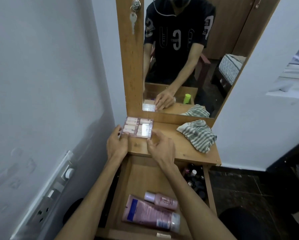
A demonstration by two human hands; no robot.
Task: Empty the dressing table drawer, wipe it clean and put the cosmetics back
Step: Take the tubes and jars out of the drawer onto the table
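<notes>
**Both hands setting a cosmetics case on the dressing table**

Nearest me, a pink tube and small pink bottle are lying in the open drawer, dark bottles crowding its right compartment. Above it, my left hand and right hand are pinching the clear cosmetics case by its near corners on the tabletop. Further right, a striped cloth is lying crumpled before the mirror.

Bare forearms and hands, no rings or watch; the mirror shows a black short-sleeved T-shirt with grey lettering.
</notes>
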